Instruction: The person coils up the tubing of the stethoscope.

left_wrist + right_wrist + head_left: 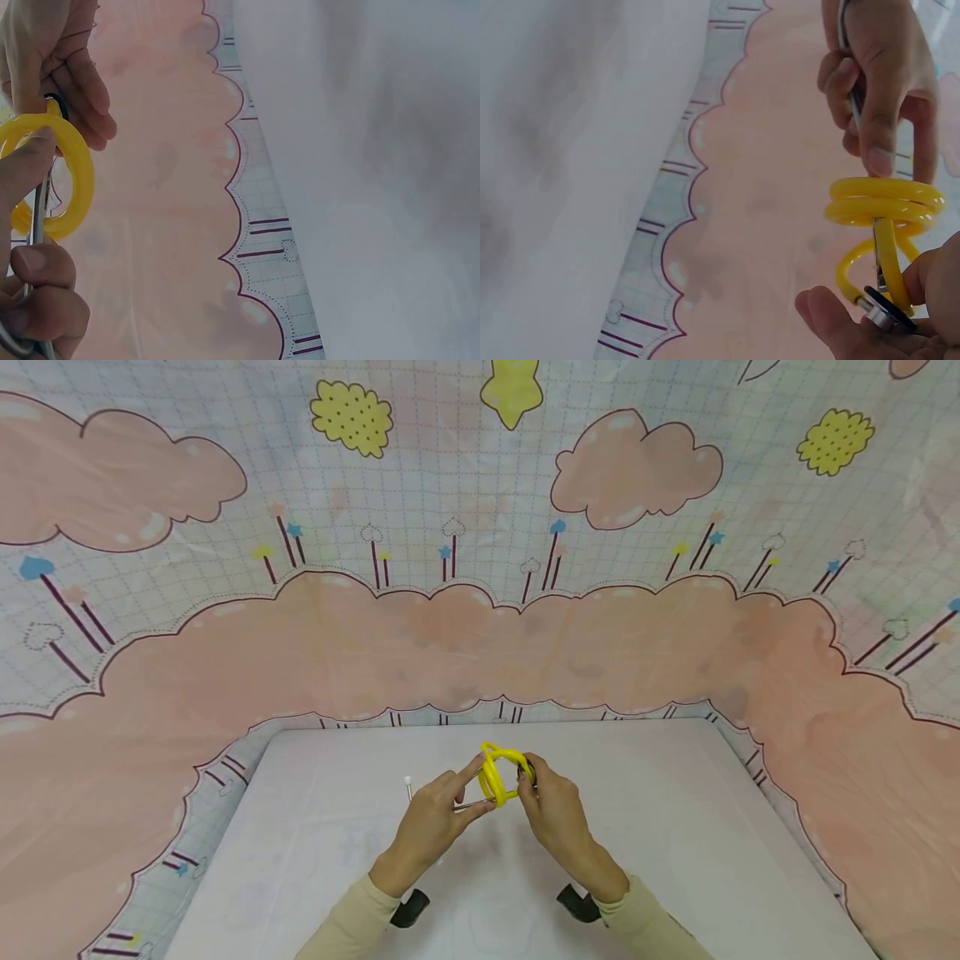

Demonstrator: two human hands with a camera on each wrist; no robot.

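A stethoscope with yellow tubing (491, 783) is held above the white table, its tube wound into loops. My left hand (431, 814) pinches the loops between thumb and fingertips. Its other fingers curl round the metal ear tubes (37, 214), and one pale ear tip (408, 780) sticks out beyond that hand. On the opposite side, my right hand (558, 810) grips the tubing near the chest piece (885, 311). That chest piece has a black rim and a metal stem, seen best in the right wrist view. Fingers partly hide it in the head view.
Beneath both hands spreads the white tabletop (300, 860). A cloth backdrop (525, 652) with pink clouds and stars rises behind it and along both sides. Dark curved pieces (410, 908) show beside the wrists.
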